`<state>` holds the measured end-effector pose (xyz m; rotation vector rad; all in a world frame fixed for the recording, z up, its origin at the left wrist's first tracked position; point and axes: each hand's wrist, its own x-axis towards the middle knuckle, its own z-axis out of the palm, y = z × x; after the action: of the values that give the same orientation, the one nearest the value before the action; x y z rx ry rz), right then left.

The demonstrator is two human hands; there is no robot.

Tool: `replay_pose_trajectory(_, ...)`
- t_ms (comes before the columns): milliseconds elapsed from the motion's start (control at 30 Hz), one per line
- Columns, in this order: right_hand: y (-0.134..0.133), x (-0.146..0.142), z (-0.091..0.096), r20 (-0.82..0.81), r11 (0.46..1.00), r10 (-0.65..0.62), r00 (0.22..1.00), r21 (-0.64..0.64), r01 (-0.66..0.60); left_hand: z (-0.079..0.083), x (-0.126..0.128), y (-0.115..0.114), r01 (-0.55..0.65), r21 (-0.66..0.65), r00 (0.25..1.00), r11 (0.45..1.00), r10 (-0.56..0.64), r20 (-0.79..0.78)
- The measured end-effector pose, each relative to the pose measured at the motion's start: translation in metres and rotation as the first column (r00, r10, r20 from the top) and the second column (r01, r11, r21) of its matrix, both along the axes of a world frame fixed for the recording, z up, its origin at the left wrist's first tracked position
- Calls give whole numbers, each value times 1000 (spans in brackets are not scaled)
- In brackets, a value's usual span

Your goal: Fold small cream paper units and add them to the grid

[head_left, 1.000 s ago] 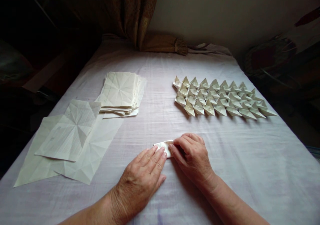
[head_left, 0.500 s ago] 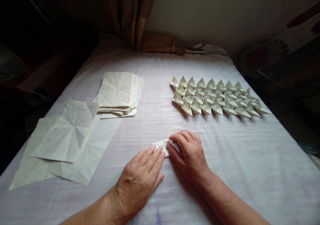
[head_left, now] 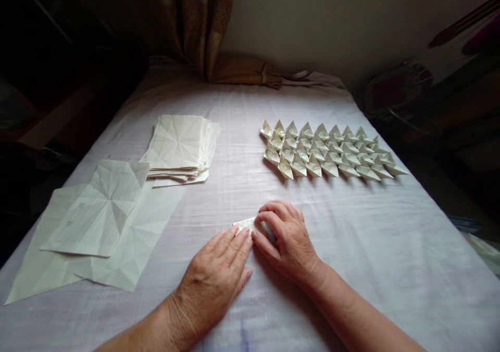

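Observation:
A small folded piece of white paper (head_left: 246,223) lies on the pale cloth-covered table (head_left: 351,268), mostly covered by my fingers. My left hand (head_left: 219,276) rests flat with its fingers stretched out, the fingertips pressing the paper's near edge. My right hand (head_left: 287,240) is curled over the paper's right part, fingers bent and pinching it against the cloth.
Several finished folded paper boats (head_left: 328,151) stand in rows at the back right. A stack of creased sheets (head_left: 179,146) lies at the back left, with loose creased sheets (head_left: 97,222) spread nearer the left edge. A curtain (head_left: 203,24) hangs behind.
My right hand's fingers have closed further over the folded paper, covering more of it. My left hand keeps pressing. The view has shifted slightly right.

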<state>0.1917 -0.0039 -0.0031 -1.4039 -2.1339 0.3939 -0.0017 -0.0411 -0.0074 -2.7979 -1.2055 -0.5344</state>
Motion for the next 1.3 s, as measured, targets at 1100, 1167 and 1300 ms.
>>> replay_pose_trajectory(1100, -24, 31, -3, 288, 937, 346, 893, -57, -344, 7, -5, 1, 62, 48, 998, 997, -62, 1)
replay_pose_trajectory(1167, -25, 32, -2, 296, 936, 350, 889, -84, -341, 8, -10, -2, 57, 63, 998, 996, -59, 38)
replay_pose_trajectory(1300, -25, 31, 0, 295, 937, 349, 890, -97, -335, 7, -21, -11, -54, -3, 995, 999, 54, 80)
